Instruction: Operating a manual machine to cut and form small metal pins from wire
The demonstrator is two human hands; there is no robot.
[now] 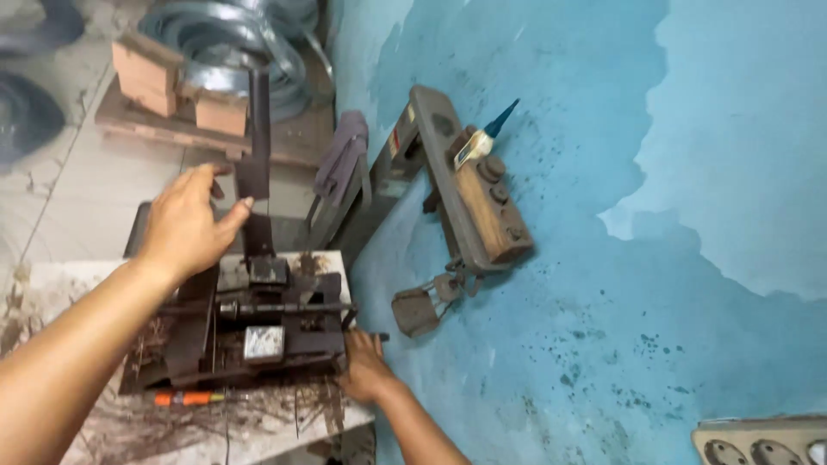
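A dark, greasy metal hand press [258,323] sits on a stained white bench [112,426]. Its upright black lever [257,164] rises from the middle. My left hand [185,226] reaches toward the lever with fingers spread, the thumb and fingertips touching its side. My right hand [366,368] rests against the right end of the press, fingers curled at a small part there; whether it grips anything is hidden. A square shiny metal block [263,343] lies in the machine's front.
An orange-handled tool [185,399] lies along the front of the press. A wooden and metal bracket with a blue-tipped tool [474,198] hangs on the blue wall. Wire coils [233,43] and brick blocks [146,73] lie on the floor behind. A socket strip [762,443] is at lower right.
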